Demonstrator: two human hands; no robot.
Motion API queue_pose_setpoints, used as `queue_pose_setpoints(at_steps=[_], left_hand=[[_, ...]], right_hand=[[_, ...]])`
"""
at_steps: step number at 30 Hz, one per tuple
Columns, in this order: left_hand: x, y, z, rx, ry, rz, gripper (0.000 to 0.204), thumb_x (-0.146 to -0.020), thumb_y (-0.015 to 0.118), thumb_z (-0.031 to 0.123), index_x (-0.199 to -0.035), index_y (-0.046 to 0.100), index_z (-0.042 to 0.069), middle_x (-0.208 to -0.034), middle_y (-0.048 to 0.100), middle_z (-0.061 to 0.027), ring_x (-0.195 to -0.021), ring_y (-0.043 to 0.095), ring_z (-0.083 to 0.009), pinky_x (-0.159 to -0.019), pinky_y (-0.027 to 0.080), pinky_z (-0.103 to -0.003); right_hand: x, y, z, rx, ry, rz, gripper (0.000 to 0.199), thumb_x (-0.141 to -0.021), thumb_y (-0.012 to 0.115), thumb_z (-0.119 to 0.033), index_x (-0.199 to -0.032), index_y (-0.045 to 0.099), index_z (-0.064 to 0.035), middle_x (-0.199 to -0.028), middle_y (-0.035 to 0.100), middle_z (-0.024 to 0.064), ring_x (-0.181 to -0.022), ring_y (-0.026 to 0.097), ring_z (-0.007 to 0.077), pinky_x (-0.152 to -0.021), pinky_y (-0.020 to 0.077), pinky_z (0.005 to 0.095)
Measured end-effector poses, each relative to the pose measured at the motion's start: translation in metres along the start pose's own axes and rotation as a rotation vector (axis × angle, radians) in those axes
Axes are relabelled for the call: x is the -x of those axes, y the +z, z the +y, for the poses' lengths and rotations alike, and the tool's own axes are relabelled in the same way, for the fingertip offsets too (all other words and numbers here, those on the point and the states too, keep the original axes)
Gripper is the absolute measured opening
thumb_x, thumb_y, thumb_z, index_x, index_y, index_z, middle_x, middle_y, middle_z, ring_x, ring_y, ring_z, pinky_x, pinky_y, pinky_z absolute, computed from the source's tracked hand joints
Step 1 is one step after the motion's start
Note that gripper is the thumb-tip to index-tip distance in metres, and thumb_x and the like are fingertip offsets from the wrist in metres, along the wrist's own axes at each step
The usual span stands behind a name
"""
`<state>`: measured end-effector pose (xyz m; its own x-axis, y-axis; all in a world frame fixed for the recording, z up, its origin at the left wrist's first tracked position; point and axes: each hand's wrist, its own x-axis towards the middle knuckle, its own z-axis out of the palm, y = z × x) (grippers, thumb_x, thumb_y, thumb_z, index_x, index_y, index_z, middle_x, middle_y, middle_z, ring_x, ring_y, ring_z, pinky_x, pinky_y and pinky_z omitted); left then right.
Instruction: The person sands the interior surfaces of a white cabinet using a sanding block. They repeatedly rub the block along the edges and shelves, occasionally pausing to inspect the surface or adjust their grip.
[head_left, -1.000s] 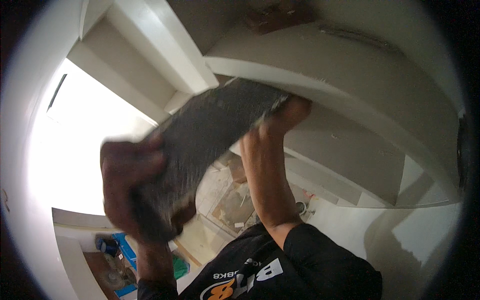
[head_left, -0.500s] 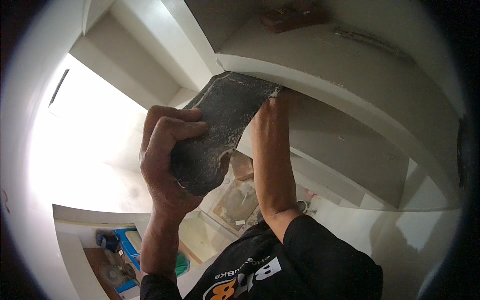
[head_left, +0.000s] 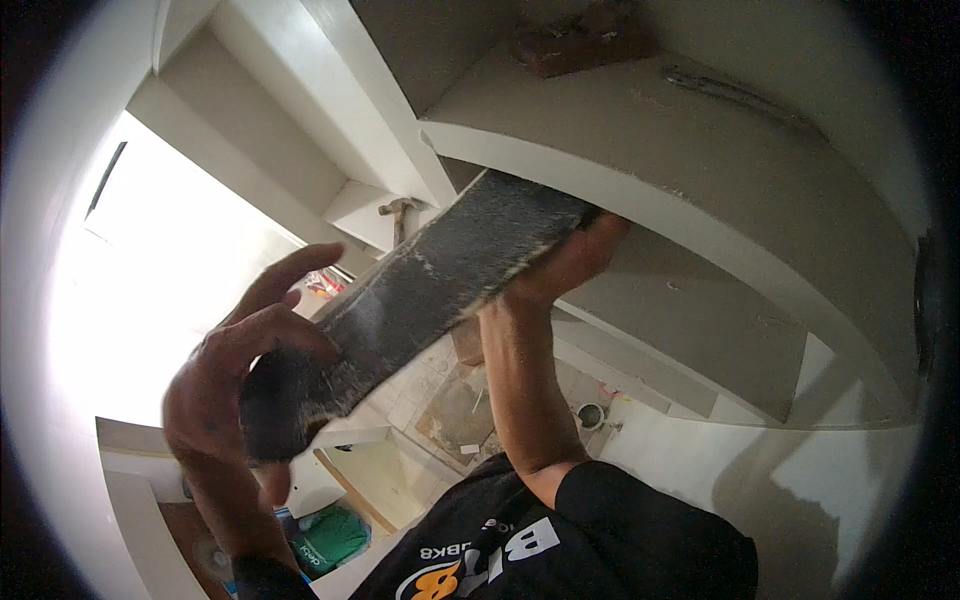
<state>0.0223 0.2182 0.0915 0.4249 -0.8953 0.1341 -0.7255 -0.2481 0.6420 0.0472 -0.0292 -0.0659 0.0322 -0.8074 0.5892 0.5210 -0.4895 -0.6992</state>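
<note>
The dark abrasive sheet (head_left: 420, 300) was gripped at both ends, left hand (head_left: 245, 385) low, right hand (head_left: 565, 265) against the white curved ledge (head_left: 700, 220); the ledge surface looked mostly smooth already

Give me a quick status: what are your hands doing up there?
Left hand grips the near end of a dark abrasive sheet. Right hand presses its far end under the white ledge. Nothing blocking.
</note>
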Motion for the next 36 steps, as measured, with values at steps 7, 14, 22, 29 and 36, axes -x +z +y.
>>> queue_pose_setpoints(at_steps=[7,14,22,29,36], left_hand=[[-0.042,0.037,-0.023,0.362,-0.233,0.091,0.109,-0.074,0.077,0.070,-0.149,0.041,0.000,-0.150,0.044,-0.0343,-0.139,0.047,-0.0439,-0.110,0.044,-0.055],[-0.062,0.132,-0.065,0.820,-0.588,0.020,0.090,-0.084,0.083,0.050,-0.142,0.048,-0.008,-0.123,0.067,-0.0242,-0.115,0.066,-0.0288,-0.102,0.051,-0.040],[0.031,0.184,-0.131,0.925,-0.544,0.121,0.065,-0.079,0.082,0.025,-0.132,0.059,-0.004,-0.117,0.071,-0.0151,-0.105,0.068,-0.0220,-0.095,0.054,-0.037],[0.058,0.211,-0.160,1.454,-0.551,0.407,0.053,-0.080,0.070,0.012,-0.130,0.060,-0.005,-0.117,0.071,-0.0180,-0.104,0.071,-0.0274,-0.095,0.057,-0.042],[0.047,0.240,-0.154,1.571,-0.363,0.445,0.066,-0.080,0.074,0.031,-0.133,0.057,-0.004,-0.116,0.069,-0.0191,-0.104,0.070,-0.0283,-0.091,0.059,-0.042]], right_hand=[[0.010,-0.023,0.030,-0.592,0.790,-0.001,0.047,-0.106,0.045,-0.044,-0.124,0.059,-0.0034,-0.116,0.061,0.0160,-0.110,0.066,0.0234,-0.097,0.0571,0.0416],[0.010,-0.048,0.018,-0.936,1.012,-0.384,0.041,-0.104,0.047,-0.035,-0.127,0.060,-0.0039,-0.131,0.060,0.0162,-0.128,0.055,0.0280,-0.111,0.0446,0.0468],[-0.058,-0.073,-0.046,-1.279,1.005,-0.853,0.080,-0.102,0.055,-0.024,-0.157,0.012,0.0135,-0.168,0.008,0.0310,-0.159,-0.002,0.0372,-0.129,0.0023,0.0544],[-0.064,-0.046,-0.073,-1.433,1.206,-0.838,0.093,-0.098,0.058,-0.016,-0.159,-0.008,0.0108,-0.170,-0.006,0.0272,-0.159,-0.011,0.0316,-0.131,-0.0014,0.0517],[-0.060,-0.064,-0.071,-1.355,1.264,-0.794,0.086,-0.096,0.062,-0.017,-0.163,0.011,0.0012,-0.173,0.010,0.0181,-0.157,0.021,0.0286,-0.120,0.0304,0.0460]])
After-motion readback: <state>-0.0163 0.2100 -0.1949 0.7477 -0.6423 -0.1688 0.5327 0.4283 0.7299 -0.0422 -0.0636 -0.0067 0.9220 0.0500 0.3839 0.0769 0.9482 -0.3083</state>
